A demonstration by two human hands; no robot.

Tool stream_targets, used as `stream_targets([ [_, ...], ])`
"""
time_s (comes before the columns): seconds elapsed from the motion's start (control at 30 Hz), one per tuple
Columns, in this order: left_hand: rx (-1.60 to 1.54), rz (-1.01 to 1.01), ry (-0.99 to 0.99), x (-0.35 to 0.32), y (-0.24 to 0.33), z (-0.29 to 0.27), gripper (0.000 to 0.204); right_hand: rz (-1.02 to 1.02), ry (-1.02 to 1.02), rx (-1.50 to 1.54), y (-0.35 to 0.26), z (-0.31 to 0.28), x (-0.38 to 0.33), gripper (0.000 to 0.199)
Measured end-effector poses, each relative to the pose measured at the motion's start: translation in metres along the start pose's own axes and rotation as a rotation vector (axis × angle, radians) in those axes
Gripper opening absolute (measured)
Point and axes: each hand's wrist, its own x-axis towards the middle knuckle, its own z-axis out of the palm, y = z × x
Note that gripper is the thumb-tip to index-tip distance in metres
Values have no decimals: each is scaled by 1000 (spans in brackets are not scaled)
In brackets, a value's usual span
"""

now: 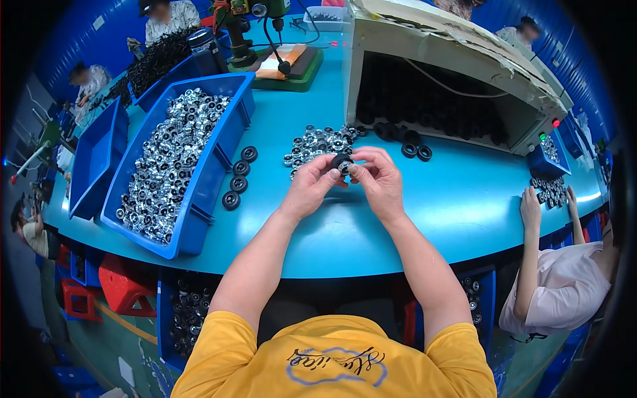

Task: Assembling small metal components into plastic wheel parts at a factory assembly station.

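Above the middle of the table, my left hand (310,188) and my right hand (379,180) meet around a small wheel (343,163) with a black tire and a shiny metal hub. Fingers and thumbs of both hands pinch it from either side. Just beyond my hands lies a loose heap of silver metal hubs (321,142). Three assembled black wheels (239,183) stand in a short row to the left. Several black rubber tires (410,149) lie right of my hands, at the mouth of a box-shaped metal housing (391,41) whose dark inside holds more tires.
A large blue bin (233,119) full of silver hubs stands on the left, beside another blue tray (99,159). A green press (292,85) is at the back. Another person's hands (531,211) work at the right over small wheels. The blue-green table (312,252) curves toward me.
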Motion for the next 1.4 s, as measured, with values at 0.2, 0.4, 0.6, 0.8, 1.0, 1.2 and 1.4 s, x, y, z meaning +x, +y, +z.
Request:
stream_targets([
  [0.2,11,-31,21,-3,0,3,30,139,-82,62,4,-8,3,18],
  [0.4,55,-27,151,-4,-6,9,24,81,-16,-104,2,3,-2,22],
  [0.6,533,41,344,-9,-3,27,20,-54,37,-240,12,11,-7,24],
  [0.8,258,-119,315,-11,0,27,32,78,-16,1,18,5,-3,26],
  [1.0,517,1,346,-14,-6,26,31,252,-70,14,18,3,3,25],
  [1.2,770,202,299,-11,-6,22,36,338,-33,97,23,-5,5,18],
  [1.4,622,169,212,-10,-11,21,37,236,9,-27,24,-5,4,14],
])
